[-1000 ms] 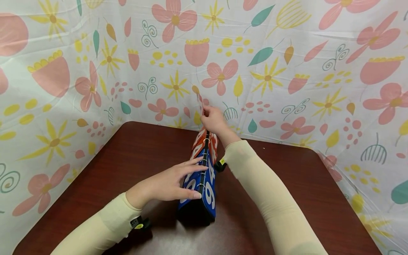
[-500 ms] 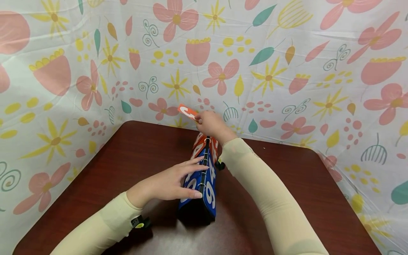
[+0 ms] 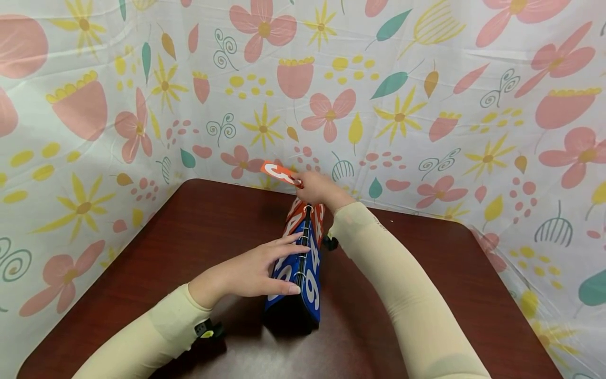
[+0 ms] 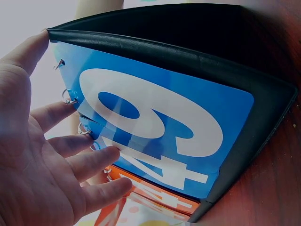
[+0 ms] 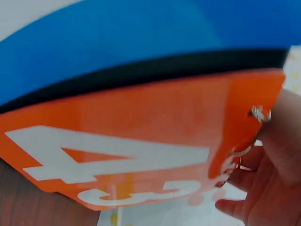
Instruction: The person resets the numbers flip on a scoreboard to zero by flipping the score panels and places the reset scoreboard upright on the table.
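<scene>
Black tabletop flip scoreboard [image 3: 290, 317] stands tent-like on the dark red-brown table [image 3: 213, 221], its ringed ridge uppermost. Left hand [image 3: 251, 267]: fingers spread, thumb at the near end of the ridge, other fingers across the rings by the blue "6" card [image 4: 207, 122]. Right hand [image 3: 318, 188], at the far end, pinches a raised orange number card [image 3: 278, 172], tilted out leftward.
</scene>
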Demonstrator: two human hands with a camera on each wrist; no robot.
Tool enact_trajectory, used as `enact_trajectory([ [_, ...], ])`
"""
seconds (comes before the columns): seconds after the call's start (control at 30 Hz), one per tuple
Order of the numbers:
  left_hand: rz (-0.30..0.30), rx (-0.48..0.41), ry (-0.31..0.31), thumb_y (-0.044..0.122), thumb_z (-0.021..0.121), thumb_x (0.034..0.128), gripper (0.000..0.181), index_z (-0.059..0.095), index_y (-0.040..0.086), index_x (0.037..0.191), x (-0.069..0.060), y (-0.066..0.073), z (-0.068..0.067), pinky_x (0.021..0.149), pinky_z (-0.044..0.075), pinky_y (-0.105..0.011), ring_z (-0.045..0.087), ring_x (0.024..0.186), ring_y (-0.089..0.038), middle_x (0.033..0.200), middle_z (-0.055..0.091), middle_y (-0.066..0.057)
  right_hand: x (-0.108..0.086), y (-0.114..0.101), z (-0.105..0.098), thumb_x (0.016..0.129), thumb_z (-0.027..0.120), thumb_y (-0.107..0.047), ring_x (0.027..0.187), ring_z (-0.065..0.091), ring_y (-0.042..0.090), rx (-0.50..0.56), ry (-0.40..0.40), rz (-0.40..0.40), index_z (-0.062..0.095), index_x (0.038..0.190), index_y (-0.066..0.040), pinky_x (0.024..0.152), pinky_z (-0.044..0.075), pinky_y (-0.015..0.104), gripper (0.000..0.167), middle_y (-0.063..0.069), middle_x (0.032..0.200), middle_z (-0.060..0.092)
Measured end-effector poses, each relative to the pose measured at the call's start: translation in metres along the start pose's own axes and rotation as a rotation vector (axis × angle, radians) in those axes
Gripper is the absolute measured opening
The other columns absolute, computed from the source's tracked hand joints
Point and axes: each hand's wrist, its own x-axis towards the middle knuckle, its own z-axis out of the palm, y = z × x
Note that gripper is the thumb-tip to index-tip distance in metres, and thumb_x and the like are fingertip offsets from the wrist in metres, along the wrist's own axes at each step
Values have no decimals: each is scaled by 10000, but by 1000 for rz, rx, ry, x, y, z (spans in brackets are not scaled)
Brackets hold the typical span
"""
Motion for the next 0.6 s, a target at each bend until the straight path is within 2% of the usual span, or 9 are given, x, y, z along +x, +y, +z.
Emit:
enact_trajectory([
  [0.1, 0, 8, 0, 631, 687, 896, 755, 404, 415, 1562, 0, -1, 0, 1261, 261, -582, 161, 1608, -151, 1714, 168, 190, 1, 8, -1, 944, 642, -197, 595, 532, 191, 55, 23, -37, 572, 1477, -130, 579, 495, 294, 542, 132, 1025, 667],
  [0.2, 3, 9, 0, 631, 689, 895, 763, 405, 403, 1565, 0, -2, 1, 1264, 256, -579, 161, 1608, -153, 1712, 167, 191, 2, 14, -2, 908, 712, -263, 768, 636, 218, 40, 39, -62, 683, 1343, -94, 739, 563, 354, 468, 133, 1090, 718],
  [0.27, 6, 5, 1, 626, 691, 898, 763, 409, 389, 1566, 0, -2, 1, 1264, 253, -581, 162, 1608, -158, 1713, 169, 182, 2, 17, -3, 893, 735, -306, 927, 676, 239, 23, 28, -61, 729, 1267, -94, 858, 576, 389, 430, 103, 1207, 725],
  [0.33, 9, 0, 0, 622, 690, 902, 760, 412, 380, 1567, 0, -2, 1, 1265, 250, -581, 159, 1609, -159, 1715, 169, 172, 2, 18, -3, 882, 743, -332, 964, 683, 239, -2, 17, -57, 762, 1197, -103, 889, 572, 401, 391, 81, 1160, 754],
  [0.4, 8, -5, -2, 621, 687, 906, 756, 409, 383, 1567, 0, -2, 1, 1264, 250, -584, 156, 1609, -159, 1717, 166, 169, 3, 20, -3, 879, 749, -357, 879, 679, 208, -3, 2, -41, 793, 1081, -131, 820, 573, 374, 306, 37, 1015, 768],
  [0.47, 6, -5, -3, 625, 685, 906, 751, 406, 398, 1565, 0, -2, 1, 1264, 248, -586, 155, 1609, -157, 1716, 163, 174, 5, 20, -3, 889, 735, -386, 709, 630, 165, -6, -16, -24, 785, 901, -157, 694, 542, 326, 235, -8, 789, 720],
  [0.53, 5, -4, -2, 626, 685, 905, 745, 404, 414, 1561, 0, -2, 1, 1264, 249, -586, 157, 1608, -156, 1714, 161, 182, 6, 20, -1, 904, 705, -438, 570, 530, 143, -18, -30, -6, 712, 736, -178, 586, 473, 300, 309, -38, 613, 602],
  [0.6, 7, -2, -3, 625, 682, 907, 748, 401, 408, 1565, 0, -2, 1, 1264, 249, -587, 153, 1609, -152, 1715, 159, 184, 7, 20, 0, 925, 654, -499, 529, 482, 162, -39, -39, 5, 643, 659, -181, 553, 436, 306, 414, -27, 564, 527],
])
